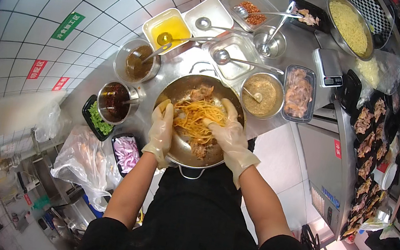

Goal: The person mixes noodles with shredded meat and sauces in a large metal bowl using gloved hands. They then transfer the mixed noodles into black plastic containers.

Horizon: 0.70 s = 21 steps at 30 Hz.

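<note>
A large two-handled steel bowl (184, 153) sits in front of me at the counter edge. Sauced noodles (195, 118) lie in it, with meat pieces (201, 93) at the far side and near the bottom. My left hand (161, 131), in a translucent glove, holds the bowl's left rim. Reaching in from the right, my gloved right hand (230, 131) has noodles between thumb and fingers; some fingertips are hard to make out.
Left are dark sauce (114, 102), chopped greens (99, 119) and sliced onion (126, 152). Behind stand yellow liquid (170, 27) and peanuts (253, 12) with ladles. Ground seasoning (261, 93), packed meat (298, 93), a scale (328, 68) and plain noodles (348, 27) stand right.
</note>
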### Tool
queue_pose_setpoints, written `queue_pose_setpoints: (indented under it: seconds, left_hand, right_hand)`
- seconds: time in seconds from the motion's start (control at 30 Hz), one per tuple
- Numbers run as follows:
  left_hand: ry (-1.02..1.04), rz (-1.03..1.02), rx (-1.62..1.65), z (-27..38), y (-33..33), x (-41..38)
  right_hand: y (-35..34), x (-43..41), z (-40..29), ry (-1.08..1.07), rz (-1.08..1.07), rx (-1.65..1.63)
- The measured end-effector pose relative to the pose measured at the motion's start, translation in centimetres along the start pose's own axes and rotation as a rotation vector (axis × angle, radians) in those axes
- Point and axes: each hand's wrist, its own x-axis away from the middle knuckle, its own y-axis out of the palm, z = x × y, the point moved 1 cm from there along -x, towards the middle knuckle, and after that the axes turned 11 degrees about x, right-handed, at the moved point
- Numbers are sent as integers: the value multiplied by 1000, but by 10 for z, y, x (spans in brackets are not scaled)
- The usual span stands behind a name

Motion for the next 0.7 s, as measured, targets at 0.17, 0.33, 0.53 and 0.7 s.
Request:
queue_pose_setpoints:
  seconds: [0.17,0.33,0.53,0.7]
  left_hand:
    - [19,-97,-340,-47,13,-13]
    - [231,-180,-405,-39,5,-7]
    - [188,91,-649,-7,13,-10]
    - [248,57,-591,-14,20,-28]
  right_hand:
    - [24,-37,41,-209,95,816]
    - [29,-30,-38,-442,-115,900]
    - [10,-65,-65,-538,199,1023]
    - [20,-91,-20,-315,158,948]
